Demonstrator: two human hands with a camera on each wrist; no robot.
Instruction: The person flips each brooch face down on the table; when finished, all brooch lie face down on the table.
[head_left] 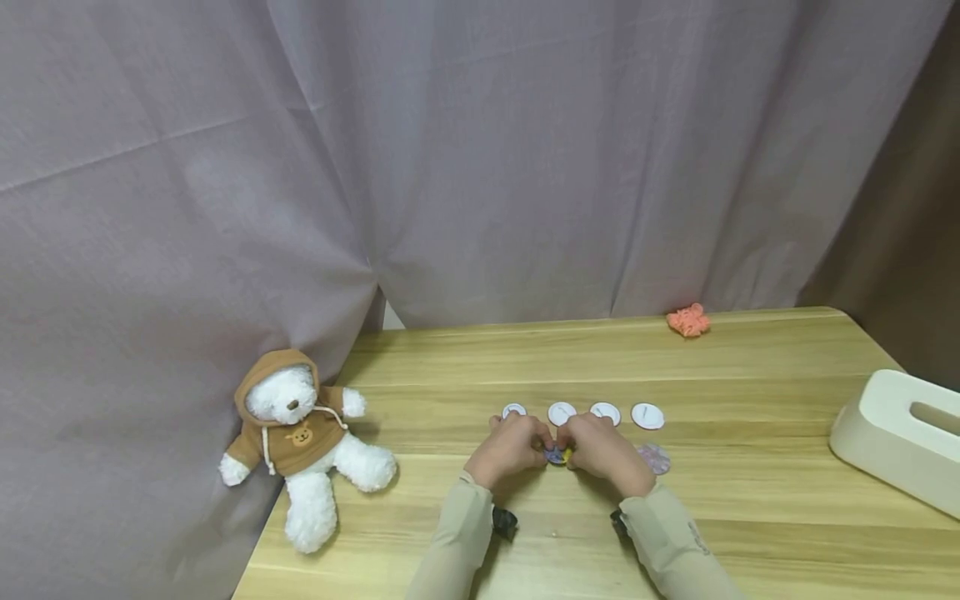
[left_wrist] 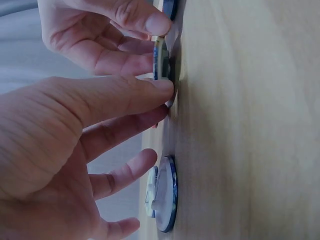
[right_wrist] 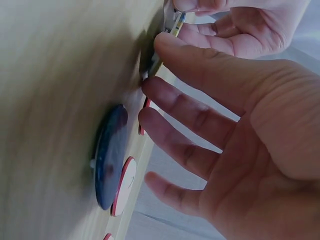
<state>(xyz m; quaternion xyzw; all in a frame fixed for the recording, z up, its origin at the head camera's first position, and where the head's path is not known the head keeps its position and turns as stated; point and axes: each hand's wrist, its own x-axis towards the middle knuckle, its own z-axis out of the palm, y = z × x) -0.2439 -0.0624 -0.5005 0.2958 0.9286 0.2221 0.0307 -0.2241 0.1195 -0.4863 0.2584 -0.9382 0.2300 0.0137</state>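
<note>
A round pin badge [head_left: 557, 456] with a purple and yellow face is between the two hands, just above the table. My left hand [head_left: 512, 448] pinches one edge of it with thumb and index finger. The opposite edge is pinched by my right hand [head_left: 600, 448]. Seen edge-on in the left wrist view, the badge [left_wrist: 161, 59] is partly covered by fingers. Another badge [left_wrist: 167, 195] lies pin side up near the left hand's loose fingers. To the right of the right hand, a purple patterned badge [head_left: 655, 458] lies face up.
Behind the hands runs a row of white-backed badges, the rightmost badge [head_left: 648, 416] fully visible. A white teddy bear [head_left: 303, 433] in a brown hoodie sits at left. A coral scrunchie [head_left: 688, 320] lies at the back edge, and a white tissue box [head_left: 900, 442] stands at right.
</note>
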